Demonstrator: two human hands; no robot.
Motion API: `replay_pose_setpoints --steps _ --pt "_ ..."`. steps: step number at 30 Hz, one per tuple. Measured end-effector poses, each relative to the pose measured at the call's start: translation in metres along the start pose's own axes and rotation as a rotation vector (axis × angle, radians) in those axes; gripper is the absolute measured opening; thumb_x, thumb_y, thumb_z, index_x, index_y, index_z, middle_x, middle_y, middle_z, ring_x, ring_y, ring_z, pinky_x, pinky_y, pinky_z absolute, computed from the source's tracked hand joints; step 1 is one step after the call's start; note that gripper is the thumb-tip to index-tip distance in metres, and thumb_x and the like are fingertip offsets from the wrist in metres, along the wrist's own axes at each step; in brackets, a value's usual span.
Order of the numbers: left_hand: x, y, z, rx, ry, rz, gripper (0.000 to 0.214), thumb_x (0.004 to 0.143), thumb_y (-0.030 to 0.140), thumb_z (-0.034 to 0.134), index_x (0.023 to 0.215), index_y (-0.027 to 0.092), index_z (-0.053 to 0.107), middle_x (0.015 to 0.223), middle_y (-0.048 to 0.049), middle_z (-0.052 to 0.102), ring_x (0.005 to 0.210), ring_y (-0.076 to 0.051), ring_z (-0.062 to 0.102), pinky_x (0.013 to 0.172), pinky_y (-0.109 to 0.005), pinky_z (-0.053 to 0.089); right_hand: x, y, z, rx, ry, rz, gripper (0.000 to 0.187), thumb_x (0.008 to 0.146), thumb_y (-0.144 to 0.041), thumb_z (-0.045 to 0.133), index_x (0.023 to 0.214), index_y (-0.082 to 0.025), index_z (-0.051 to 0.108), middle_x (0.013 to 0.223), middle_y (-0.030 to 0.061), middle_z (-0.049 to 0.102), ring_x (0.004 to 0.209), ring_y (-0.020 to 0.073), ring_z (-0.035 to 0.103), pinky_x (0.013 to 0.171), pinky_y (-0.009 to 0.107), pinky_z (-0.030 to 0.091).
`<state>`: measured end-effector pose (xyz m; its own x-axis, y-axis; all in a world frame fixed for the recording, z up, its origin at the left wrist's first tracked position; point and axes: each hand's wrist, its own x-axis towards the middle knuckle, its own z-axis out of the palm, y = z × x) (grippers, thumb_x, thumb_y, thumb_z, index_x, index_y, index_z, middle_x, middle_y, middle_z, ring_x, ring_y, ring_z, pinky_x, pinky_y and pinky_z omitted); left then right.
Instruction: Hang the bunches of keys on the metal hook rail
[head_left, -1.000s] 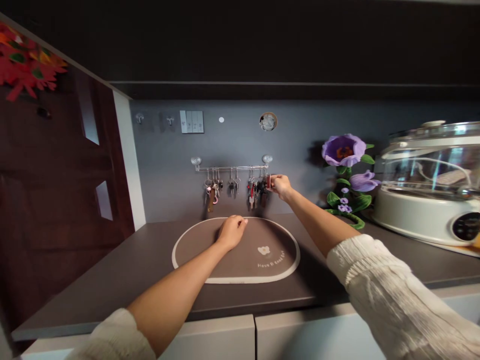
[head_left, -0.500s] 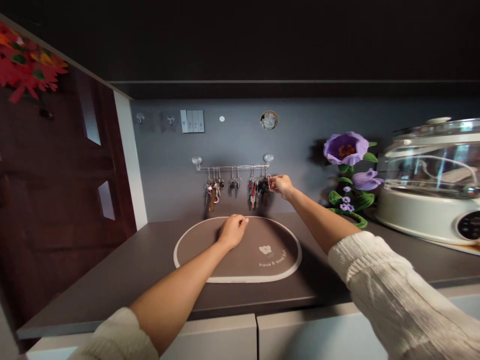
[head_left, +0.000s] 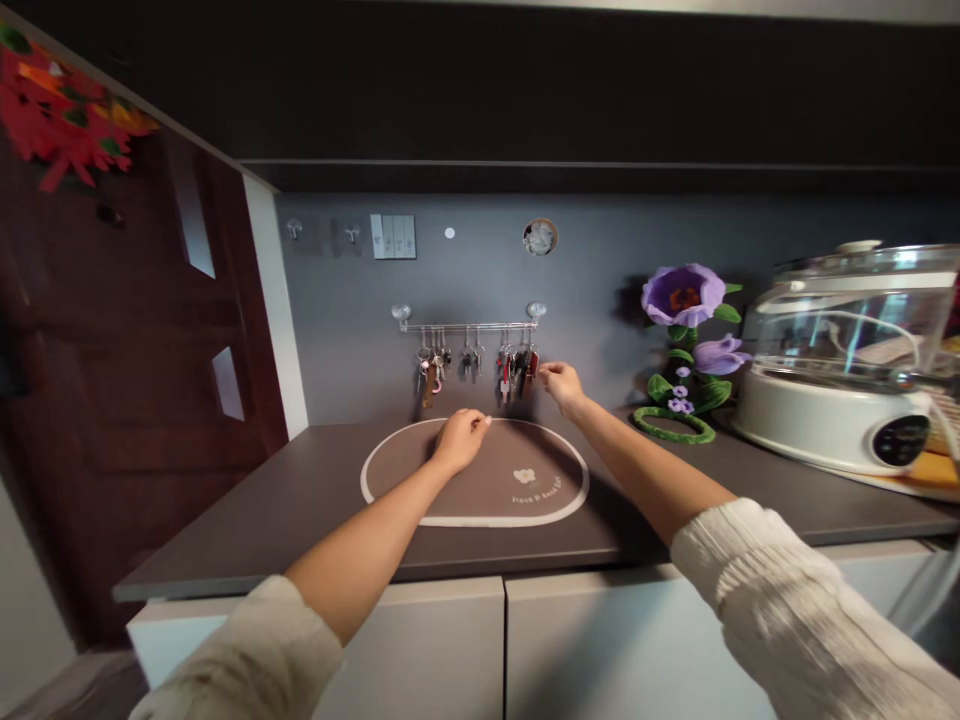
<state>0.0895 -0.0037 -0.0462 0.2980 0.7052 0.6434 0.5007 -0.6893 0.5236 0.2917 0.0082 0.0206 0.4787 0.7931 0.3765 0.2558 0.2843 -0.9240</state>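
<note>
My right hand (head_left: 562, 387) is just to the right of the keys (head_left: 531, 366) at the right end of a clear hanging rail (head_left: 469, 327). Its fingers are loosely bent, and a narrow gap seems to lie between them and a red key piece. Over the brown oval mat (head_left: 420, 500), my left hand (head_left: 459, 440) is curled closed, its palm turned away, so anything inside is hidden. Several key bunches hang from the rail: one with a brown tag (head_left: 430, 385) at the left, small keys (head_left: 472, 362) in the middle.
A purple crocheted flower (head_left: 686, 297) with a green ring base stands to the right, beside a white appliance with a clear cover (head_left: 817, 415). Overhead is a dark cabinet (head_left: 525, 90). A dark red door (head_left: 135, 400) is at the left. Switches (head_left: 393, 237) and hooks (head_left: 352, 234) are on the wall.
My right hand has drawn slightly right, away from the keys it was touching at the rail's end. The left hand stays curled over the mat. The view has shifted a little.
</note>
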Motion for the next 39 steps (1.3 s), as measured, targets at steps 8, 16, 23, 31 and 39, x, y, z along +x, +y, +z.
replay_pose_setpoints --steps 8,16,23,31,39 --pt "-0.016 0.03 -0.046 -0.447 0.051 -0.049 0.077 0.07 0.017 0.058 0.137 0.019 0.019 0.062 0.007 0.045 0.056 -0.005 0.043 0.062 -0.019 0.038 -0.089 -0.015 0.007 0.172 -0.343 -0.204 0.057 0.065 -0.023 0.059 0.12 -0.023 0.043 0.064 -0.0063 0.045 0.06 0.0079 0.044 0.066 0.023 0.042" --pt "-0.067 0.028 -0.094 -0.374 -0.111 -0.012 0.103 0.071 0.017 0.058 0.134 0.024 -0.024 0.071 0.006 0.049 0.059 -0.004 0.044 0.061 -0.018 0.039 -0.14 -0.014 -0.003 0.088 -0.556 -0.349 0.085 0.071 -0.025 0.058 0.139 -0.026 0.007 0.077 -0.0021 0.053 0.058 0.0088 0.045 0.06 0.023 0.044" --pt "-0.093 0.021 -0.102 -0.377 -0.163 -0.03 0.104 0.071 0.017 0.058 0.133 0.023 -0.025 0.07 0.0065 0.05 0.06 -0.005 0.046 0.066 -0.02 0.04 -0.157 -0.005 -0.012 0.015 -0.669 -0.35 0.088 0.069 -0.024 0.06 0.14 -0.024 0.007 0.069 -0.0052 0.05 0.059 0.0083 0.044 0.061 0.021 0.043" --pt "-0.078 0.005 -0.102 -0.419 -0.128 -0.199 0.1 0.069 0.027 0.062 0.138 0.025 -0.01 0.076 0.0031 0.053 0.065 -0.007 0.049 0.068 -0.023 0.041 -0.136 -0.006 -0.012 0.04 -0.594 -0.284 0.087 0.07 -0.029 0.061 0.139 -0.026 0.009 0.076 -0.0026 0.055 0.061 0.0088 0.047 0.062 0.025 0.045" --pt "0.009 -0.038 -0.096 -0.247 0.182 -0.451 0.096 0.055 0.036 0.074 0.135 0.018 0.023 0.129 -0.0139 0.042 0.117 -0.023 0.04 0.094 -0.033 0.033 -0.031 0.006 -0.004 -0.086 -0.097 -0.141 0.1 0.052 -0.043 0.074 0.135 -0.018 0.023 0.124 0.0152 0.044 0.11 0.0261 0.045 0.091 0.038 0.04"
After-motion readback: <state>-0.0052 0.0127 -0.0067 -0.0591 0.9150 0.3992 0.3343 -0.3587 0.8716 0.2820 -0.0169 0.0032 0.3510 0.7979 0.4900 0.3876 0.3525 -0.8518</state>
